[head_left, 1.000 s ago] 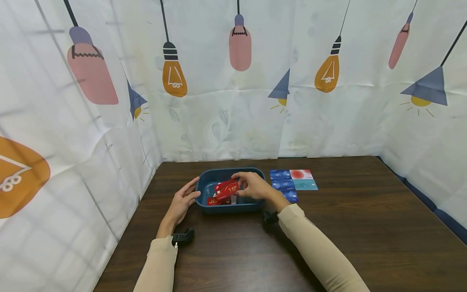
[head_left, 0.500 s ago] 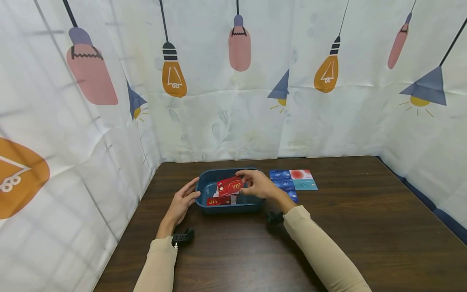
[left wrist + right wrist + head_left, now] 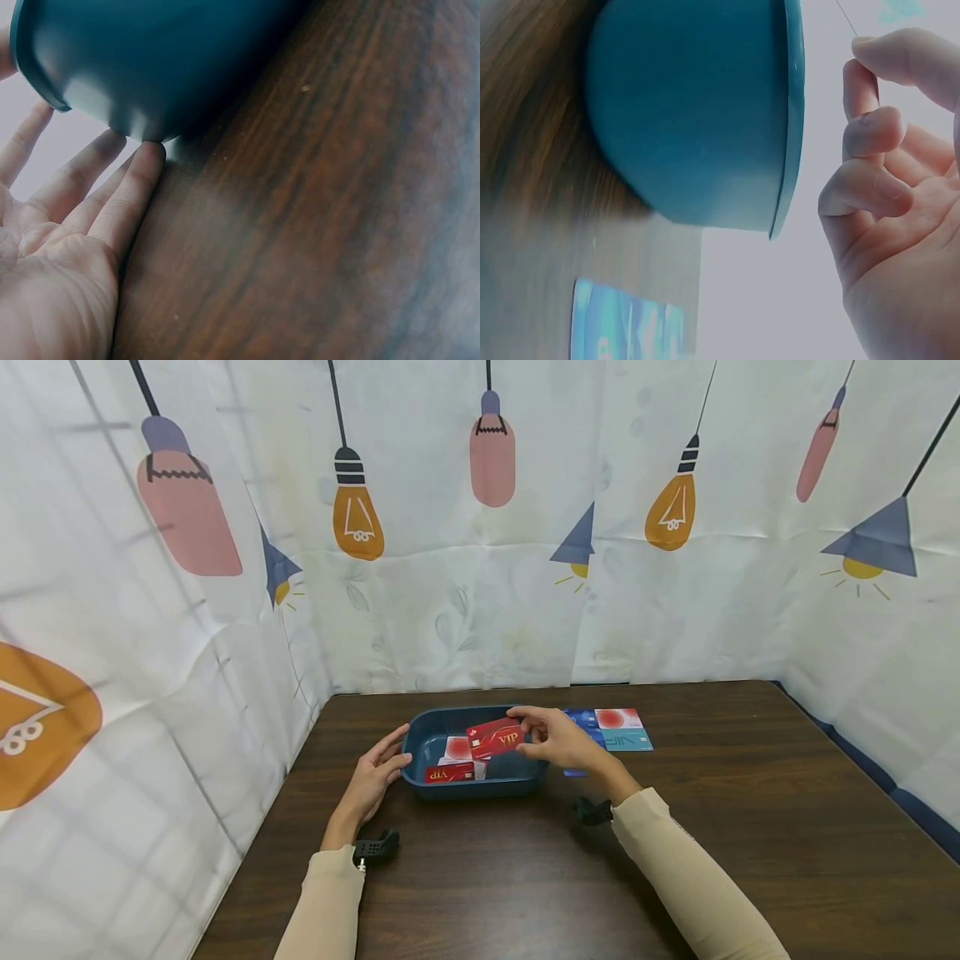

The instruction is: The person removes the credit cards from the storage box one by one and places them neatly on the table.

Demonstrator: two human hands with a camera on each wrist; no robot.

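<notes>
A red VIP card (image 3: 492,738) is pinched by its right end between the thumb and fingertips of my right hand (image 3: 561,743), over the right part of the blue plastic bin (image 3: 480,789). My left hand (image 3: 369,783) rests against the bin's left end; in the left wrist view its straight fingers (image 3: 127,187) touch the outer wall. Inside the bin lie another red VIP card (image 3: 448,773) and a white card with a red round print (image 3: 457,747), overlapping other cards. In the right wrist view the pinched card shows only as a thin edge.
Right of the bin, several cards lie in rows on the dark wooden table (image 3: 735,793): blue ones (image 3: 586,719) partly behind my right hand, a white-and-red card (image 3: 619,718) and a teal VIP card (image 3: 628,740). A printed curtain (image 3: 465,610) hangs behind the table.
My right hand has carried the red card rightward inside the bin's outline, uncovering the white-and-red card beneath. The hand now hides more of the blue cards. My left hand has not moved.
</notes>
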